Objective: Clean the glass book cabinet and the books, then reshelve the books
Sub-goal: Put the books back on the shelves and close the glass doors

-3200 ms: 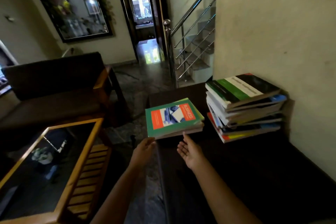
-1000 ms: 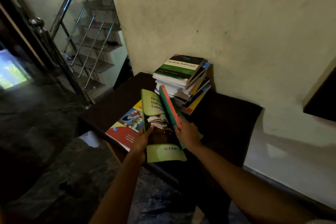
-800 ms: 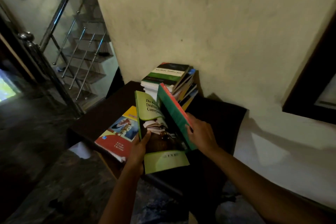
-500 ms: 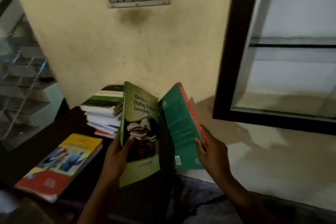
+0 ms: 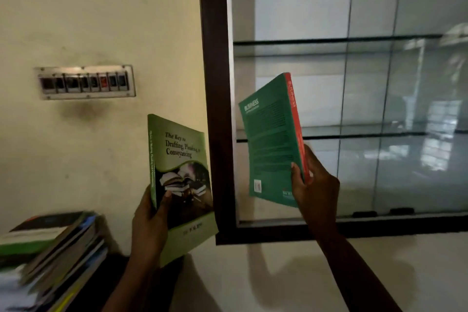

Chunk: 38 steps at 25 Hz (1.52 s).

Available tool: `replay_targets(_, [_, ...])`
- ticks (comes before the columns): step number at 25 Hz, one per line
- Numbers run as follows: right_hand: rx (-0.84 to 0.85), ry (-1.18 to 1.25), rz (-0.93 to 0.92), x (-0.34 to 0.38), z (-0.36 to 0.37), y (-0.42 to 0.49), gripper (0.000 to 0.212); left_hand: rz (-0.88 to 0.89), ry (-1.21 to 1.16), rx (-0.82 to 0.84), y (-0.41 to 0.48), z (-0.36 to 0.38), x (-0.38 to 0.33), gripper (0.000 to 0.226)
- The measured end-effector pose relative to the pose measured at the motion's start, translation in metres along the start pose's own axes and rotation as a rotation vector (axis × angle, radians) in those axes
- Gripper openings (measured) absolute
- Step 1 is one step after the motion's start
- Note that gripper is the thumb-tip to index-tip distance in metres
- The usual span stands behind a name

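At the glass cabinet [image 5: 215,109] front | we hold 2 books upright and apart, likely for shelving 1 at a time | left hand [image 5: 149,220] grip wraps the light-green book [image 5: 182,180] | right hand [image 5: 311,185] grip pinches the teal book [image 5: 273,139], raised before the shelves [image 5: 329,40] | stack [image 5: 50,243] lies lower left.

A book in each hand [image 5: 149,220] — glass cabinet [image 5: 215,109] behind.

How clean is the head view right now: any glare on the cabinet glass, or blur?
Head view: pale reflections wash the cabinet glass at right; the book stack at lower left is smeared by blur; the light green book and dark green book are sharp, titles legible; arm shadows fall on the wall below.
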State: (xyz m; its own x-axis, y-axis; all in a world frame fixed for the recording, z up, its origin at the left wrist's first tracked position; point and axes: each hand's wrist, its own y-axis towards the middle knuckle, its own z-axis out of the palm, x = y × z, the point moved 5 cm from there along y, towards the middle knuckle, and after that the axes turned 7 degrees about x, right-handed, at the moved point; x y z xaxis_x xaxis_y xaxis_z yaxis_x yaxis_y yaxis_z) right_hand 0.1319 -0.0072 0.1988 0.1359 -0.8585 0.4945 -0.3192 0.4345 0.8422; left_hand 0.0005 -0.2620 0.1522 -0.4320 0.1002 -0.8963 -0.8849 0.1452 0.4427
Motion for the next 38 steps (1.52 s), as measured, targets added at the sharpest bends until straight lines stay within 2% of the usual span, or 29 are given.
replay_targets(3, [-0.079, 0.107, 0.058, -0.021, 0.012, 0.059, 0.044, 0.094, 0.028, -0.004, 0.029, 0.024, -0.011, 0.030])
replay_targets(10, [-0.157, 0.124, -0.029, -0.067, 0.082, 0.153, 0.038, 0.203, 0.045, -0.075, 0.088, 0.064, -0.022, 0.030])
replay_targets(15, [-0.106, 0.135, -0.030, -0.097, 0.160, 0.185, 0.042, 0.223, 0.021, -0.133, 0.102, 0.086, -0.019, 0.031])
replay_targets(20, [0.046, 0.260, -0.048, -0.105, 0.222, 0.186, 0.049, 0.226, 0.032, -0.212, 0.092, 0.099, -0.018, 0.026])
replay_targets(24, [0.153, 0.345, -0.121, -0.102, 0.240, 0.180, 0.050, 0.215, 0.020, -0.258, 0.085, 0.110, -0.013, 0.028])
replay_targets(26, [0.306, 0.416, -0.093, -0.107, 0.245, 0.183, 0.053, 0.219, 0.027, -0.287, 0.081, 0.120, -0.013, 0.028])
replay_targets(28, [0.561, 0.486, -0.072, -0.107, 0.243, 0.188, 0.057, 0.225, 0.046, -0.296, 0.076, 0.129, -0.017, 0.028])
replay_targets(30, [0.794, 0.443, -0.094, -0.103, 0.234, 0.190, 0.057, 0.230, 0.070, -0.296, 0.071, 0.135, -0.018, 0.028])
replay_targets(31, [0.851, 0.375, -0.113, -0.102, 0.230, 0.193, 0.055, 0.233, 0.079, -0.298, 0.070, 0.137, -0.018, 0.028])
replay_targets(35, [0.854, 0.290, -0.164, -0.100, 0.220, 0.202, 0.038, 0.221, 0.122, -0.308, 0.063, 0.145, -0.013, 0.027])
replay_targets(38, [0.874, 0.244, -0.243, -0.097, 0.214, 0.198, 0.038, 0.232, 0.127, -0.316, 0.062, 0.151, -0.013, 0.026])
